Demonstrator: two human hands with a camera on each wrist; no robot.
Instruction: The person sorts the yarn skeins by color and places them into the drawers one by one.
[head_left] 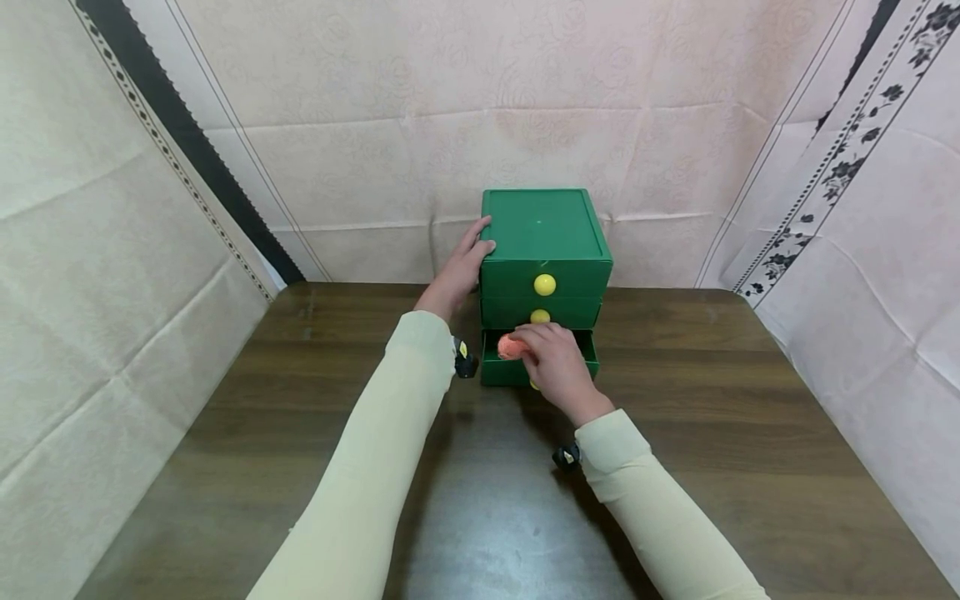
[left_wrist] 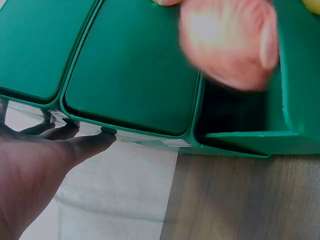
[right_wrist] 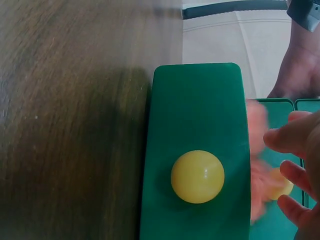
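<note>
A small green drawer cabinet [head_left: 546, 223] with yellow knobs stands at the back of the table, its bottom drawer [head_left: 504, 373] pulled out. My left hand [head_left: 459, 271] rests against the cabinet's left side, fingers extended along it, as the left wrist view also shows. Over the bottom drawer is my right hand [head_left: 557, 358]. A coral-pink, soft-looking bundle [head_left: 512, 347] is just left of its fingertips. In the left wrist view the bundle [left_wrist: 227, 42] is blurred at the drawer opening. The right wrist view shows the right fingers [right_wrist: 290, 139] spread apart beside the blurred bundle [right_wrist: 257, 127], holding nothing.
The brown wooden table [head_left: 315, 467] carries the cabinet near its back edge. Pale patterned cloth [head_left: 450, 83] hangs behind and on both sides. The middle drawer's knob [head_left: 540, 317] sits close above the right hand.
</note>
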